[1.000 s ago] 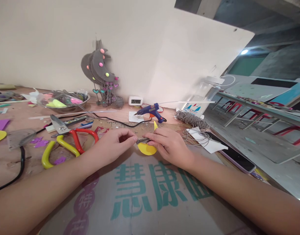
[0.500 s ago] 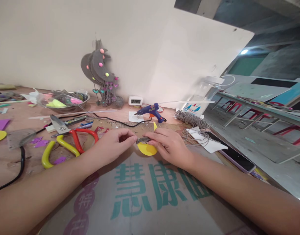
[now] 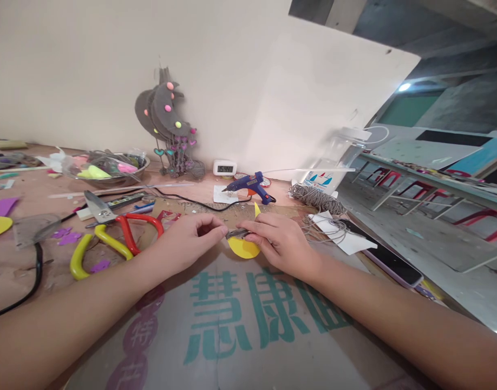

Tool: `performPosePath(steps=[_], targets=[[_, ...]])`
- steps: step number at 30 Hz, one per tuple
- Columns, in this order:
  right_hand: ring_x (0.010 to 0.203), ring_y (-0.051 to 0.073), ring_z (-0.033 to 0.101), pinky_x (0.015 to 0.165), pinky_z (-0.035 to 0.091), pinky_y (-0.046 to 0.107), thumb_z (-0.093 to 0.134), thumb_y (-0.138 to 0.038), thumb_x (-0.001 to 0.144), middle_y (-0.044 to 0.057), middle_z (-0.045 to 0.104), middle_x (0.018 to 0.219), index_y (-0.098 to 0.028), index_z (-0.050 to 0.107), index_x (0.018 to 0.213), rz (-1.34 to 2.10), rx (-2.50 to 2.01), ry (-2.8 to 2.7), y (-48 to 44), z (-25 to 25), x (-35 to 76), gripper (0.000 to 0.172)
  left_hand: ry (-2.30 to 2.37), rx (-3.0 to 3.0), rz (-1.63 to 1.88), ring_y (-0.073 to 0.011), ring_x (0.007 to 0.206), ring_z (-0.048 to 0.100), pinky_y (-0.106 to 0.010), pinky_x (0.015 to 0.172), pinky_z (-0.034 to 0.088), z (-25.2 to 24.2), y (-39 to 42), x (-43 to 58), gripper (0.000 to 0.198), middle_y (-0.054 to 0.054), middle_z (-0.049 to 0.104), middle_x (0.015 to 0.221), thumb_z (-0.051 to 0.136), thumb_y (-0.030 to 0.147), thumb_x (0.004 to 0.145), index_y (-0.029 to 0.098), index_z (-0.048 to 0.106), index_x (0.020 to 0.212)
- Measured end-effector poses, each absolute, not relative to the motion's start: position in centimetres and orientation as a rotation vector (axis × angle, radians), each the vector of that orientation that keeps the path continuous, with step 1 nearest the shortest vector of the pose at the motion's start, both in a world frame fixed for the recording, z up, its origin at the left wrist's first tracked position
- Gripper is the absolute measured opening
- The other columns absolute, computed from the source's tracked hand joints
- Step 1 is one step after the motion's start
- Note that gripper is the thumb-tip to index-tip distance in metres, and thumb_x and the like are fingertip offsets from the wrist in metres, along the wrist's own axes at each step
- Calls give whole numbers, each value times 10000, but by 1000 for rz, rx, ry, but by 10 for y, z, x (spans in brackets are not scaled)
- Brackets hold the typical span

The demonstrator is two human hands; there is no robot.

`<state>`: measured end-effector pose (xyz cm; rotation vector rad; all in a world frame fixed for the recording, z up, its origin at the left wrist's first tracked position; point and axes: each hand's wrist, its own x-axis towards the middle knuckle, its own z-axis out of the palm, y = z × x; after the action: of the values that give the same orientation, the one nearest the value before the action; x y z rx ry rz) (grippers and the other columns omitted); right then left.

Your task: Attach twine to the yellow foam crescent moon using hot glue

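Between my hands is a yellow crescent-shaped cutout (image 3: 243, 248), thin like felt or foam, its pointed tip rising behind my right hand. My right hand (image 3: 283, 241) is closed on the cutout, with thumb and fingers pinching its edge and covering its middle. Along the cutout's inner edge runs a dark grey cord (image 3: 237, 233). My left hand (image 3: 194, 238) pinches this cord's left end between thumb and forefinger. Both hands hover just over a grey printed cardboard sheet (image 3: 216, 303).
Behind the hands lies a blue glue gun (image 3: 254, 187) with a black cable. Scissors (image 3: 100, 208) with red and yellow handles are at left, near a bowl (image 3: 141, 168) of supplies. Grey cord (image 3: 317, 199), a phone (image 3: 388, 260) and a plastic jug (image 3: 340, 151) stand or lie at right.
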<state>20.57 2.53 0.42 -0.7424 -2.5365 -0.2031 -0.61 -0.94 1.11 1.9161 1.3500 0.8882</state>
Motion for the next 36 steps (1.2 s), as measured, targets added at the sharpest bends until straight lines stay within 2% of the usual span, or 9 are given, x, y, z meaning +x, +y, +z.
performPosePath(steps=[16, 23, 29, 36], targets=[[725, 141, 513, 636, 367, 257, 403, -272, 891, 66, 602, 831, -172, 587, 1061, -165, -737, -2559, 26, 5, 205, 270, 1366, 1935, 881, -124, 600, 492, -220, 577, 387, 11, -10, -6, 264, 25, 577, 644, 436, 370, 778, 179, 617, 754], [672, 131, 507, 593, 357, 244, 394, -281, 896, 42, 564, 717, -168, 596, 1046, -185, -723, -2558, 25, 7, 204, 276, 1361, 1929, 877, -130, 606, 496, -229, 593, 397, 12, -9, -6, 263, 24, 565, 631, 436, 378, 775, 182, 610, 747], [781, 150, 538, 681, 403, 264, 396, -292, 893, 72, 600, 883, -181, 556, 1118, -151, -763, -2512, 24, 6, 205, 298, 1350, 1897, 889, -134, 621, 509, -227, 580, 391, 10, -9, -6, 278, 18, 584, 661, 420, 390, 780, 178, 600, 761], [759, 152, 533, 671, 405, 268, 405, -283, 887, 70, 602, 859, -177, 574, 1094, -148, -769, -2506, 23, 6, 205, 287, 1350, 1896, 882, -128, 618, 503, -227, 584, 382, 11, -9, -6, 275, 20, 585, 669, 425, 392, 783, 178, 599, 765]])
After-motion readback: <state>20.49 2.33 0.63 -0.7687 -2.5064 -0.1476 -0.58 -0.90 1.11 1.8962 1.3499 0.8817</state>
